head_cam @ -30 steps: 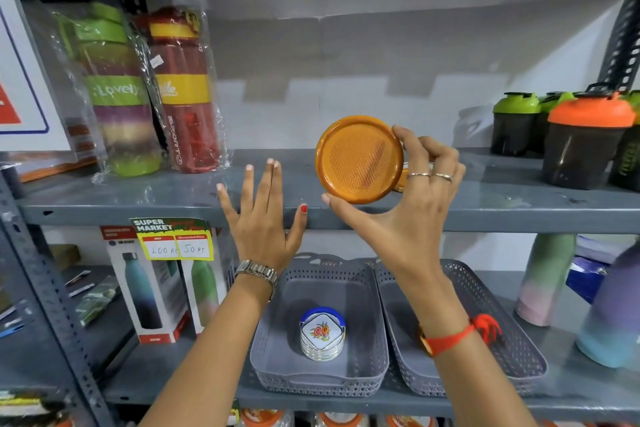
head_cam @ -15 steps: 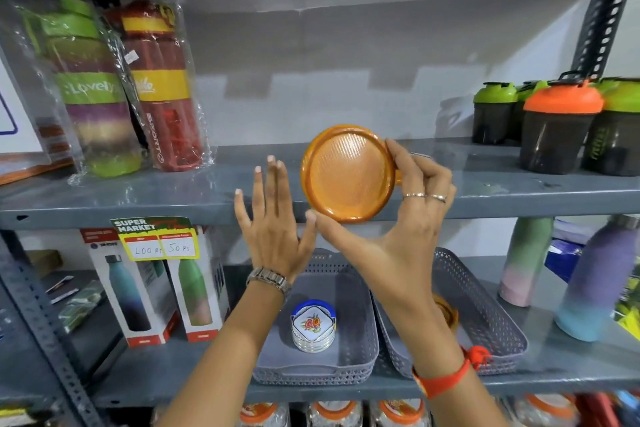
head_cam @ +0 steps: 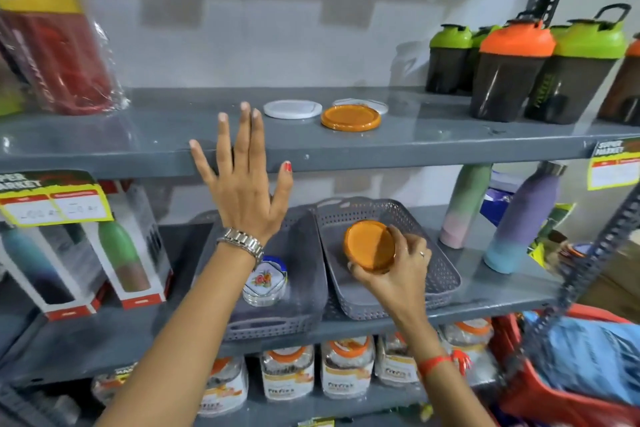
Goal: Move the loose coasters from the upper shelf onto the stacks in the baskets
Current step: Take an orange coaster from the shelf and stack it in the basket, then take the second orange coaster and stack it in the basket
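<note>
My right hand (head_cam: 401, 269) grips a round orange coaster (head_cam: 369, 245) inside the right grey basket (head_cam: 440, 274) on the lower shelf. My left hand (head_cam: 244, 184) is open with fingers spread, raised in front of the upper shelf's edge (head_cam: 415, 152). On the upper shelf lie another orange coaster (head_cam: 350, 117) and two white coasters, one at its left (head_cam: 292, 109) and one partly hidden behind it (head_cam: 375, 104). The left grey basket (head_cam: 304, 274) holds a stack of square floral coasters (head_cam: 265, 282).
Shaker bottles (head_cam: 512, 69) with green and orange lids stand at the upper right. Wrapped bottles (head_cam: 52, 38) stand at the upper left. Pastel bottles (head_cam: 526, 218) stand right of the baskets, boxed bottles (head_cam: 128, 253) to their left. Jars (head_cam: 287, 371) fill the bottom shelf.
My right hand has carried the orange coaster down from in front of the upper shelf into the right basket. The view has swung lower and closer. My left hand stays raised and open.
</note>
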Motion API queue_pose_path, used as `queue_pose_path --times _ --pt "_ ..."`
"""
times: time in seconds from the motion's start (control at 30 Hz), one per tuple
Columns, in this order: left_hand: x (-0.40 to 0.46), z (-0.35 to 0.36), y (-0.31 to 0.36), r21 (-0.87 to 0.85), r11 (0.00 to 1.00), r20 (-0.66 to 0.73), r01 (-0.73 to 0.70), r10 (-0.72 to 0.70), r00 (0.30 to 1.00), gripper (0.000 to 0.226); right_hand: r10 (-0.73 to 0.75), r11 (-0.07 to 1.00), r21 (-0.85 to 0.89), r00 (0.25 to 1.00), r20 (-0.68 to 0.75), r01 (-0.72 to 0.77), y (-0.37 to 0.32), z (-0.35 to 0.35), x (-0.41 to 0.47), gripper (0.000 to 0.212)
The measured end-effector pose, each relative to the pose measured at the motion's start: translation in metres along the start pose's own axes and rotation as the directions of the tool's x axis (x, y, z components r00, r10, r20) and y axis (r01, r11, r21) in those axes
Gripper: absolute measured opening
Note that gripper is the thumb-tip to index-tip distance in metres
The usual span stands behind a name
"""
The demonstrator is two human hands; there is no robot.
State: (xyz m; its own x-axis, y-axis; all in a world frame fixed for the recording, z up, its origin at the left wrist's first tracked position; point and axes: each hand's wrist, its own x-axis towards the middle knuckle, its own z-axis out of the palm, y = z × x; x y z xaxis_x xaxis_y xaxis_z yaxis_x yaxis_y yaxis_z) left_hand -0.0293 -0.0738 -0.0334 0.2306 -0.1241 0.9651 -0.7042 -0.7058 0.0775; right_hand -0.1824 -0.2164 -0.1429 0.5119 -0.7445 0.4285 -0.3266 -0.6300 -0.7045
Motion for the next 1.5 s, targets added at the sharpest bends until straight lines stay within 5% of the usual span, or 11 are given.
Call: queue_pose_path --times 0.17,0.27,0.47,0.87,1.03,1.13,1.23,1.37,1.43,1.5 --pt "-0.004 0.005 -0.002 0.048 0.998 -0.013 -0.03 0.031 0.999 0.061 0.291 0.911 -0.339 0.948 0.127 -0.234 0.043 0.02 0.044 0.091" --pt "-0.008 0.009 -0.006 0.073 0.995 -0.02 -0.064 0.065 0.998 0.06 0.381 0.852 -0.458 0.901 0.208 -0.254 0.06 0.035 0.063 0.086" --pt "-0.008 0.012 -0.01 0.114 0.99 -0.058 -0.086 0.093 0.994 0.06 0.419 0.812 -0.555 0.843 0.337 -0.182 0.08 0.058 0.07 0.084" --pt "-0.009 0.018 -0.013 0.132 0.986 -0.117 -0.101 0.117 0.986 0.061 0.445 0.753 -0.642 0.831 0.334 -0.145 0.08 0.07 0.072 0.069" --pt "-0.01 0.021 -0.014 0.136 0.987 -0.134 -0.085 0.103 0.986 0.06 0.239 0.858 -0.472 0.971 0.016 -0.204 0.055 0.053 0.055 0.058" --pt "-0.009 0.022 -0.014 0.141 0.987 -0.156 -0.072 0.094 0.983 0.062 0.046 0.966 -0.238 0.973 -0.228 -0.102 0.028 0.039 0.034 0.047" --pt "-0.01 0.022 -0.014 0.123 0.989 -0.148 -0.084 0.102 0.984 0.062 -0.184 0.978 -0.026 0.8 -0.571 0.207 -0.016 0.015 0.027 0.03" --pt "-0.01 0.017 -0.013 0.104 0.991 -0.123 -0.081 0.094 0.988 0.061 -0.479 0.841 -0.279 0.399 -0.782 0.463 -0.087 -0.033 0.04 0.013" --pt "-0.009 0.015 -0.011 0.084 0.994 -0.103 -0.064 0.073 0.992 0.06 -0.497 0.85 -0.329 0.425 -0.756 0.411 -0.118 -0.047 0.057 0.021" --pt "-0.009 0.013 -0.009 0.06 0.997 -0.087 -0.051 0.056 0.995 0.059 -0.492 0.867 -0.417 0.59 -0.64 0.272 -0.141 -0.055 0.078 0.039"
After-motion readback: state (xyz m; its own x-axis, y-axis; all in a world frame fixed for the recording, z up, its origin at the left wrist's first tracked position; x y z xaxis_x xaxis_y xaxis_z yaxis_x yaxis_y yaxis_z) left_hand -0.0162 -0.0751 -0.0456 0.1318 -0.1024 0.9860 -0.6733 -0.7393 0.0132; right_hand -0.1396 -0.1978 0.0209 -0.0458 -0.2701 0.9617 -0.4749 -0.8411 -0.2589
